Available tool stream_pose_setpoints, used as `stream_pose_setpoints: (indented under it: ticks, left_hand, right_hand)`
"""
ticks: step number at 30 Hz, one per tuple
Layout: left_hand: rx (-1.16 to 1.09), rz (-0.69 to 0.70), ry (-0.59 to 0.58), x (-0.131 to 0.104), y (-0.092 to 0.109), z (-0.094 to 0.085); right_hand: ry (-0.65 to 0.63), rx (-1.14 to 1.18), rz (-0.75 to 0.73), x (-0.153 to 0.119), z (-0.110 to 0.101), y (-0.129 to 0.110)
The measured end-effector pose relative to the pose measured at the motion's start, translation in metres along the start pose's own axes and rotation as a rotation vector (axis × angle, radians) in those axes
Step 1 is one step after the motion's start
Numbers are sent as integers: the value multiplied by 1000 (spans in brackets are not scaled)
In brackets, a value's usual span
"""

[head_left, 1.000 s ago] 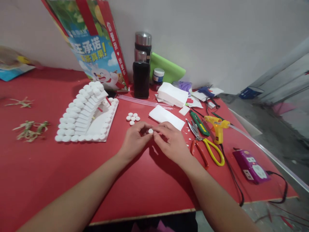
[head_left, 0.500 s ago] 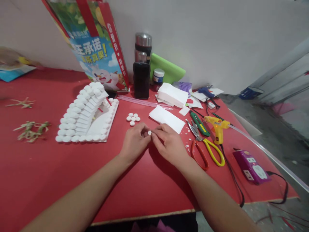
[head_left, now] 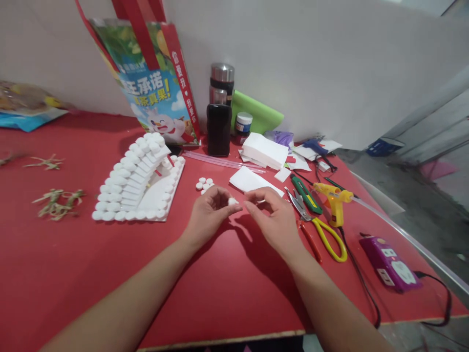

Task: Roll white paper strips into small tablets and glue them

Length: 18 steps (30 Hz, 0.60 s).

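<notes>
Pinching: the left hand (head_left: 210, 212) grips a small white foam disc (head_left: 232, 201) between thumb and fingertips, held just above the red counter (head_left: 227, 288).
Head view, hands: the left hand is clamped on the disc; the right hand (head_left: 273, 220) hangs just beside it, fingers curled and slightly parted, with nothing visibly held between them.
Head view, disc: it sits at the left fingertips, between the two hands and clear of the counter, near the loose pile of like discs (head_left: 203, 184) behind it.
Head view, model: a white foam house (head_left: 139, 183) with rows of the same discs lining its roof and base stands to the left, well apart from the hands.
Head view, tools: scissors (head_left: 322, 234) with yellow and red handles, a green utility knife (head_left: 307, 194) and a yellow glue gun (head_left: 335, 203) lie to the right; white foam sheets (head_left: 256, 181) lie beyond the hands.
Head view, backdrop: a printed shopping bag (head_left: 157, 93) and a dark flask (head_left: 219, 115) stand against the wall.
Doing it well: a light grip by the rim seems wise, since foam this soft likely dents under pressure; keeping the disc's flat faces clear should let it seat flush.
Caution: the glue gun's tip shows an orange glow, so bare fingers are best kept off the nozzle.
</notes>
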<state>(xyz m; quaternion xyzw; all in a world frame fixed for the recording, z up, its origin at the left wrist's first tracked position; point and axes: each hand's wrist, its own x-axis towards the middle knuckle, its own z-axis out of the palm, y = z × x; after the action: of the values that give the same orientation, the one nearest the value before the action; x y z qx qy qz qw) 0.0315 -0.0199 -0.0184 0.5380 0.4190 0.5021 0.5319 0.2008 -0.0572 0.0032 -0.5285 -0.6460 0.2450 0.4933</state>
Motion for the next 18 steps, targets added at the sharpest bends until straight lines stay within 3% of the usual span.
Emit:
stream_pose_setpoints:
  ticks: [2,5,12,18]
  left_hand:
    - [-34,3,-27,-1,1,1]
    - [-55,12,-71,-5,2,1]
    - [-35,115,-89,-10,4,1]
    - [16,179,-74,-8,0,-2]
  right_hand:
    - [17,100,166,2,-3,3]
    - [12,203,250,4,-4,7]
    - [-110,301,190,2,-2,4]
    - [-163,214,95,1,0,-3]
